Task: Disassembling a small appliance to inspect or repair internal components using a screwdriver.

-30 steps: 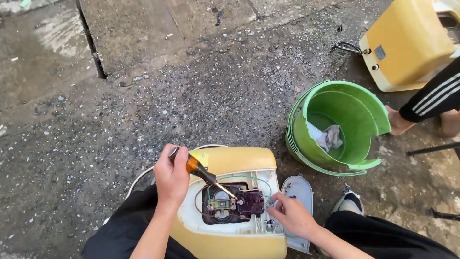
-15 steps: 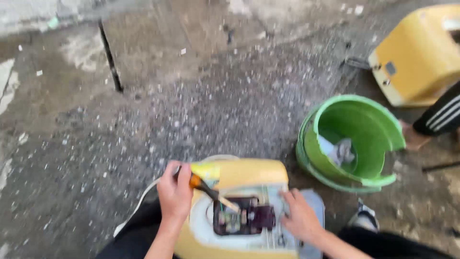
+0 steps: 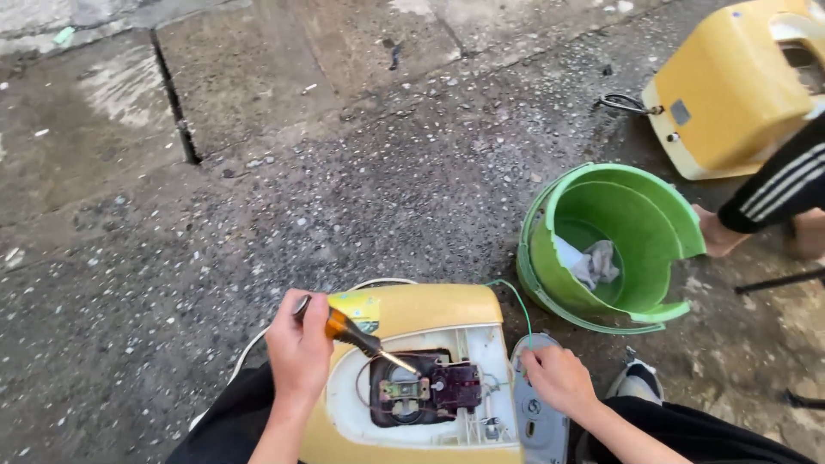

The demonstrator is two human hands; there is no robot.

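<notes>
Gripping the screwdriver [image 3: 352,331] in a closed left hand [image 3: 299,351], its tip could have slipped and gouged the dark motor [image 3: 421,388].

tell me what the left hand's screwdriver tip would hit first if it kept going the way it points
Probably the small brass part in the dark motor housing; the left hand aims the screwdriver down-right at it, though depth is unclear.

Right hand [image 3: 557,378] shifted off motor [image 3: 425,388] onto grey cover plate [image 3: 537,421]; screwdriver [image 3: 361,337] tip lowered to motor.
</notes>
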